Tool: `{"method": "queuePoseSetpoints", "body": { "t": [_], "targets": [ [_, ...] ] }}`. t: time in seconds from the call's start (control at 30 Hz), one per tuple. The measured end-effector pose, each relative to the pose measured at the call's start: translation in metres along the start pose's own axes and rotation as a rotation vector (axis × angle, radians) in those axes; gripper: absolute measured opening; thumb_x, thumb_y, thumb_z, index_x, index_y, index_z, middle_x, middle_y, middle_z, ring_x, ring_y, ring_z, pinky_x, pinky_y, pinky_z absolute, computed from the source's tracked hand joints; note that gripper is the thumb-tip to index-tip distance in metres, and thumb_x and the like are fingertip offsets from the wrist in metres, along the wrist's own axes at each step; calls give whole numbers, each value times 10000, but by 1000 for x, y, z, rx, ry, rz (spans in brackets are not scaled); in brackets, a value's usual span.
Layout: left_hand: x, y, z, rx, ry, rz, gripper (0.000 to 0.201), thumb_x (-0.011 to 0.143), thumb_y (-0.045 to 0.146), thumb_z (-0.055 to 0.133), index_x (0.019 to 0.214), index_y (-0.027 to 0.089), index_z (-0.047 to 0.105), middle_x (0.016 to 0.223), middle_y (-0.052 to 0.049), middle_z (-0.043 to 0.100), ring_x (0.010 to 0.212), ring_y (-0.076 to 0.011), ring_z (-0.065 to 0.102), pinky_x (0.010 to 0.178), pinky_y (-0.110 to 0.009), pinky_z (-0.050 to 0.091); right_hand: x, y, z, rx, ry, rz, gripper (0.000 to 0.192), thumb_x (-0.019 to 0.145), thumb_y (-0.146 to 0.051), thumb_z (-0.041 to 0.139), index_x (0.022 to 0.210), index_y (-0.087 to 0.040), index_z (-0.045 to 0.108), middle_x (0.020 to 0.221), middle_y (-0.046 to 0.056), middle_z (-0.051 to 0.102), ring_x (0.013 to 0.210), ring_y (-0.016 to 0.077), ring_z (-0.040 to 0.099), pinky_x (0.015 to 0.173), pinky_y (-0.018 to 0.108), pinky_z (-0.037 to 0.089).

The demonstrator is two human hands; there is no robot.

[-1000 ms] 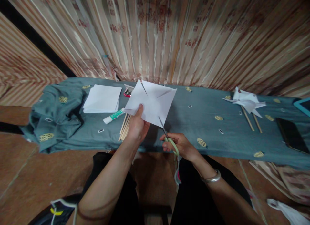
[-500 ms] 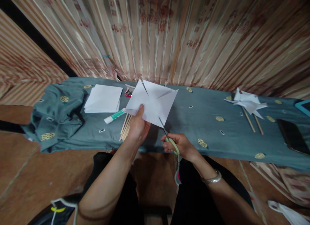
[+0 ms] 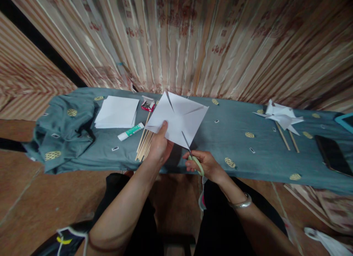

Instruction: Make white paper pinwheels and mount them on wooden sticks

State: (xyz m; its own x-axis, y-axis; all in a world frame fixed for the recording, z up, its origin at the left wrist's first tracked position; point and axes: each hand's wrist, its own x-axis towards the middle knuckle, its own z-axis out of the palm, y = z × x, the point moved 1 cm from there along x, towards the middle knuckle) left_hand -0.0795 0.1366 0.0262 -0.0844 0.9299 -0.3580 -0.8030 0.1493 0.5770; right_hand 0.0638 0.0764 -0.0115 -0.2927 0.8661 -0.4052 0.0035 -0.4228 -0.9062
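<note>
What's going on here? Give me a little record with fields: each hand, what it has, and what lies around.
left hand: holds up a white paper square with slits cut in from its corners
right hand: grips green-handled scissors, blades at the paper's lower edge
surface: teal patterned cloth
left of hands: paper stack, glue stick, wooden sticks, small red box
right: paper pinwheels on sticks, dark phone

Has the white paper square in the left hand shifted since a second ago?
Yes. The paper square has slid right: the small red box it partly covered earlier now shows clear of its left edge.
</note>
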Motion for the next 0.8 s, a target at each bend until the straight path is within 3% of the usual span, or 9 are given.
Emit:
{"method": "queuePoseSetpoints", "body": {
  "t": [0.33,0.53,0.8],
  "targets": [
    [0,-2,-1,24,1,-2,305,934,125,502,1222,133,600,1018,-67,759,954,-162,713,999,-292,496,2,3,-1,-14,9,-25,475,567,-518,824,823,-158,649,554,-28,625,489,85,524,496,224,412],
    [-5,-5,1,48,50,-31,312,926,112,517,1227,146,591,909,-28,765,817,-130,721,962,-281,520,3,3,-3,-17,18,-53,466,585,-519,814,838,-161,656,567,-28,631,495,84,530,503,226,427],
    [-3,-6,0,55,44,-26,298,920,121,523,1204,156,607,958,-45,761,863,-143,721,936,-270,521,1,0,-2,-27,47,-42,475,556,-542,828,785,-164,657,530,-29,617,465,83,512,472,227,406]
  ]
}}
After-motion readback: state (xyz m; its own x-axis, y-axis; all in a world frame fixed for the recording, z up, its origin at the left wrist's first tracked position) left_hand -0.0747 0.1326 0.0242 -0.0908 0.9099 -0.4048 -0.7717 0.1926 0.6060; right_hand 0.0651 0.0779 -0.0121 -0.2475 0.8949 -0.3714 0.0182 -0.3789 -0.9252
